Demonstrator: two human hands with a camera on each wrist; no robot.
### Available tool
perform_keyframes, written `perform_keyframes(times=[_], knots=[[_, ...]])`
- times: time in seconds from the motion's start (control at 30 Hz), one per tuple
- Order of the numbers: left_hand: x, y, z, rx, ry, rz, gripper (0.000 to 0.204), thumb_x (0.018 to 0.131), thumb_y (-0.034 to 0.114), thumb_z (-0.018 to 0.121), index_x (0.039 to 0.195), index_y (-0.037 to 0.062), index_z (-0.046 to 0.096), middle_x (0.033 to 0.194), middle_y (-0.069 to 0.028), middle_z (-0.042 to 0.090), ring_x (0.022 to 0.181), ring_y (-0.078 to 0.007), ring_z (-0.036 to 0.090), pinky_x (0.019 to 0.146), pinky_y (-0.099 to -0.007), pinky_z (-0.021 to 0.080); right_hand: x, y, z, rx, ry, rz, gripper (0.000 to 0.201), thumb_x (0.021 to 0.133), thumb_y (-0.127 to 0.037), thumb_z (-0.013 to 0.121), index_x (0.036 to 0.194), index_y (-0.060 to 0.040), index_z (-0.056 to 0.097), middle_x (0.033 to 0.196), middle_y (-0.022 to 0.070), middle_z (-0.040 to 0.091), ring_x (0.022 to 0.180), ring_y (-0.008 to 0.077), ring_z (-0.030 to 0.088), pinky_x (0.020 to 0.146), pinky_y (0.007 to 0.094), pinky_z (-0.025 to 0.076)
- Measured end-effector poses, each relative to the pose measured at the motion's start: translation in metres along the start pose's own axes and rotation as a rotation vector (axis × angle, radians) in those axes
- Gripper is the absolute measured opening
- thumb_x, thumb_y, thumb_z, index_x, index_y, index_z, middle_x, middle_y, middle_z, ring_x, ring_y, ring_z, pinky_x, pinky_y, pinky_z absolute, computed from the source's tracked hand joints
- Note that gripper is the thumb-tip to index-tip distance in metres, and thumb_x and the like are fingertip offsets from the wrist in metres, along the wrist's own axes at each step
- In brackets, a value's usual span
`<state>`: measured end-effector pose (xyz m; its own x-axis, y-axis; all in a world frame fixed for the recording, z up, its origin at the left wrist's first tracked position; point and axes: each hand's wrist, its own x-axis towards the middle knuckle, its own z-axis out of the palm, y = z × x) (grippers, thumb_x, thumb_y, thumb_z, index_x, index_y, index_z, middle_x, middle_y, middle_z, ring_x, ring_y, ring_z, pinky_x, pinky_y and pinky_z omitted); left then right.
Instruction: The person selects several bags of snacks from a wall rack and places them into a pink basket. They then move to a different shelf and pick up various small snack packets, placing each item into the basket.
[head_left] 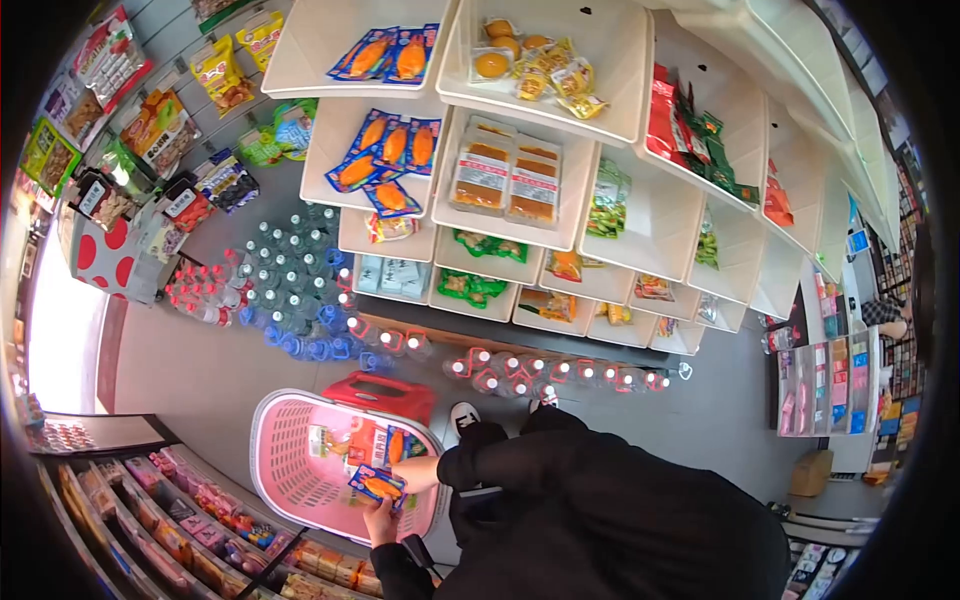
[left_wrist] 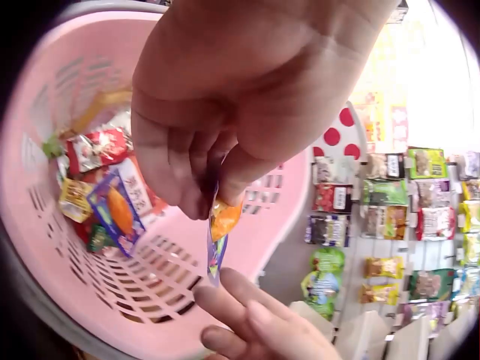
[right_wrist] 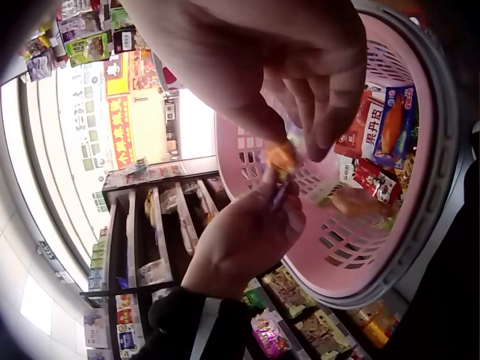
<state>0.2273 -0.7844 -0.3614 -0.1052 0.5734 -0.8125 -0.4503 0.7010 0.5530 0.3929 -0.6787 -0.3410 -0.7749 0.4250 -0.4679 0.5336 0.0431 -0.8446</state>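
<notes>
My left hand (head_left: 380,522) (left_wrist: 247,97) (right_wrist: 244,240) pinches a small blue packet with an orange picture (head_left: 382,487) (left_wrist: 223,225) (right_wrist: 280,159) between thumb and curled fingers. At the packet's other end is my right hand (head_left: 416,473) (left_wrist: 262,322) (right_wrist: 300,67), fingers loosely bent and apart from the thumb, fingertips close to or touching it. Both hands are over a pink basket (head_left: 285,455) (left_wrist: 285,217) (right_wrist: 442,150). Inside lie a similar blue packet (left_wrist: 118,210) (right_wrist: 393,126), a red packet (left_wrist: 97,148) (right_wrist: 375,178) and several other snacks.
A red basket (head_left: 385,392) stands beside the pink one. Ahead are white bins (head_left: 540,235) of packaged food, with bottles (head_left: 510,368) on the floor below. Snack shelves (head_left: 200,510) stand at the lower left; bags hang on a wall rack (head_left: 195,60).
</notes>
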Motion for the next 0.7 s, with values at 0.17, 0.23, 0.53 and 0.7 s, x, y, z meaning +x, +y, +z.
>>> perform_keyframes(times=[0.17,0.23,0.53,0.7], knots=[[0.053,-0.021,-0.012,0.551,-0.011,-0.056,0.019,0.07,0.008,0.058,0.087,-0.0005,0.055,0.075,-0.0079,0.058,0.065,-0.018,0.058,0.05,-0.0286,0.046,-0.069,0.017,-0.062,0.076,0.236,-0.224,0.02,0.063,-0.014,0.052,0.078,-0.0019,0.057,0.069,0.0134,0.058,0.063,0.0273,0.056,0.057,0.0352,0.043],[0.045,0.008,0.012,1.09,-0.13,0.402,0.03,0.06,0.012,0.062,0.087,-0.0023,0.055,0.07,-0.0145,0.058,0.065,-0.0263,0.057,0.055,-0.0347,0.045,-0.111,0.013,-0.102,0.111,0.402,-0.22,0.02,0.067,-0.015,0.051,0.081,-0.002,0.057,0.076,0.0129,0.058,0.071,0.0257,0.055,0.062,0.0338,0.043],[-0.036,0.216,0.254,1.216,-0.424,1.011,0.036,0.076,0.015,0.056,0.106,-0.0021,0.047,0.091,-0.0175,0.056,0.081,-0.0242,0.057,0.071,-0.0305,0.044,-0.266,-0.017,-0.286,-0.056,0.987,-0.104,0.02,0.075,-0.015,0.052,0.089,-0.0014,0.054,0.08,0.0101,0.058,0.072,0.0199,0.057,0.064,0.0298,0.045],[-0.048,0.245,0.415,0.814,-0.973,0.845,0.034,0.079,0.004,0.05,0.111,-0.0029,0.041,0.106,-0.0131,0.051,0.099,-0.0184,0.05,0.084,-0.0275,0.04,-0.263,0.005,-0.328,-0.407,1.202,0.025,0.014,0.07,-0.012,0.051,0.077,-0.0007,0.055,0.081,0.0167,0.058,0.076,0.0317,0.055,0.066,0.0377,0.044]])
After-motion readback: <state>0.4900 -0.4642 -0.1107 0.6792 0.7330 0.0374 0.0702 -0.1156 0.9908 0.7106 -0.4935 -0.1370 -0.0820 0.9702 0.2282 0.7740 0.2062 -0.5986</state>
